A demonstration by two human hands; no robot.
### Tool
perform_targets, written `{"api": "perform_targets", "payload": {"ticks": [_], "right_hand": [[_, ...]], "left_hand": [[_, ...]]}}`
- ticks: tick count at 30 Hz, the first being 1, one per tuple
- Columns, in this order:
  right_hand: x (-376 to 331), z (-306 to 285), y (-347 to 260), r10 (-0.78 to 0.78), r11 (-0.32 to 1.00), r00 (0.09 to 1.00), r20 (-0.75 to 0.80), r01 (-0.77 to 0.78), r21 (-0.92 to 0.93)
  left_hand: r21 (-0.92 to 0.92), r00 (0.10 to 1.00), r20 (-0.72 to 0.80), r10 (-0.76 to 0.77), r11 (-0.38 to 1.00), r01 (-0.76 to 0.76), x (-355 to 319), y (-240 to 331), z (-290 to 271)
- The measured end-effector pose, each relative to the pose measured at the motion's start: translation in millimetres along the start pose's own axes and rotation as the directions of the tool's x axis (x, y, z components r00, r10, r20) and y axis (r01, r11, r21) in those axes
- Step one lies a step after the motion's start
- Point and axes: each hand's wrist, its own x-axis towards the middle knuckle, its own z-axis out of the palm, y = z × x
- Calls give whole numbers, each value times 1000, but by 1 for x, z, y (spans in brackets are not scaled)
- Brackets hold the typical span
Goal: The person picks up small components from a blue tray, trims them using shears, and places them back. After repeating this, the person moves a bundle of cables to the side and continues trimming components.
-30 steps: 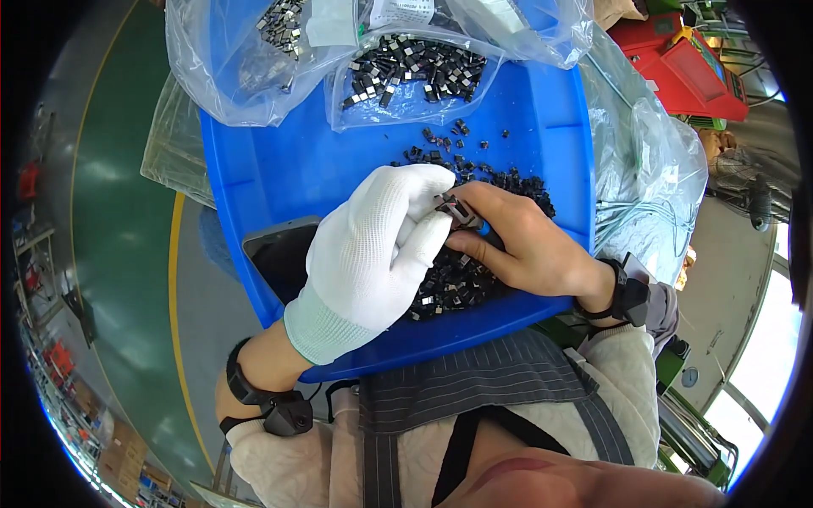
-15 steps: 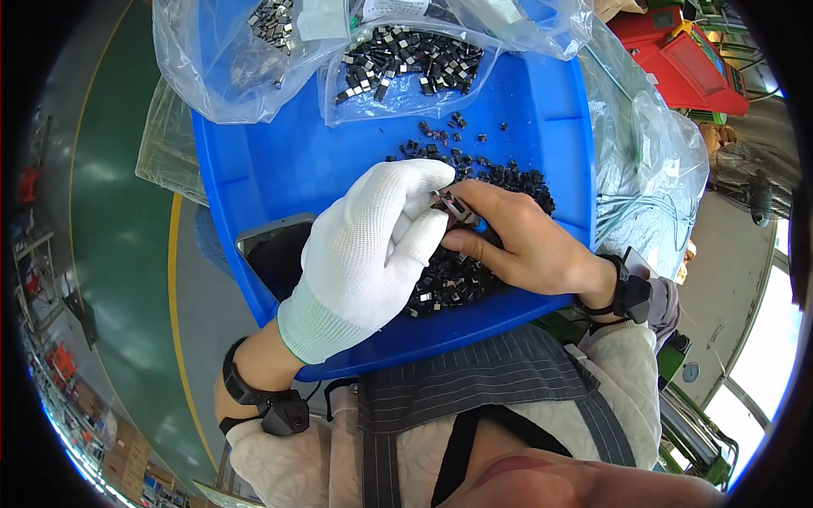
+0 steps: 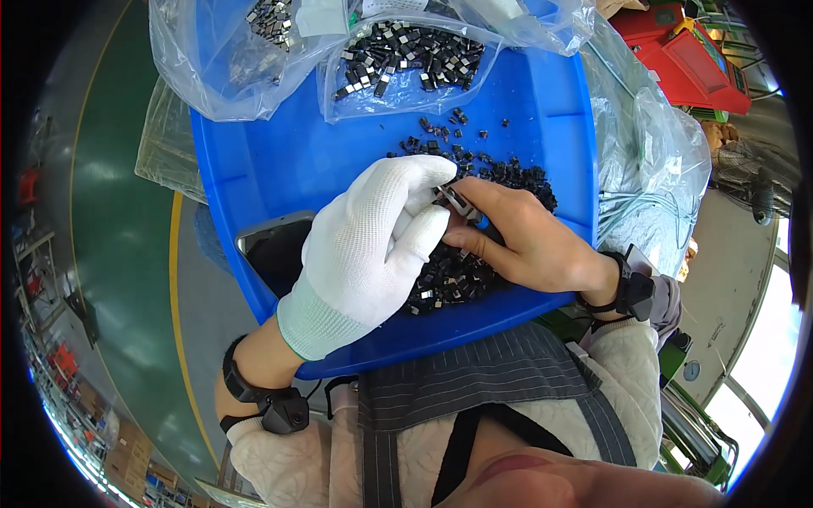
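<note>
My left hand, in a white knit glove, is closed with thumb and forefinger pinched at the jaws of a tool. The small dark piece between those fingertips is mostly hidden. In my bare right hand sits a pair of small cutting pliers with metal jaws and a bit of blue on the handle. Their jaws meet the left fingertips. Beneath both hands lies a heap of small black parts, some with shiny metal faces, inside a blue plastic tray.
A clear bag of black-and-silver parts lies at the tray's far side, with another clear plastic bag to its left. A dark flat device rests at the tray's left. Right of the tray are plastic wrapping and a red machine.
The pliers have turned slightly at the left fingertips, and their metal jaws show more plainly. Both hands stay almost in place.
</note>
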Motion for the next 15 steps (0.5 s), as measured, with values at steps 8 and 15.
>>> {"api": "perform_targets", "payload": {"ticks": [8,15], "right_hand": [[1,3,-3,20,999,1000,-21,-21,-43],[-1,8,-1,109,993,994,1,-108,-50]], "left_hand": [[-110,1000,-2,-15,994,15,0,-7,2],[-158,995,49,-88,983,95,2,-4,0]]}}
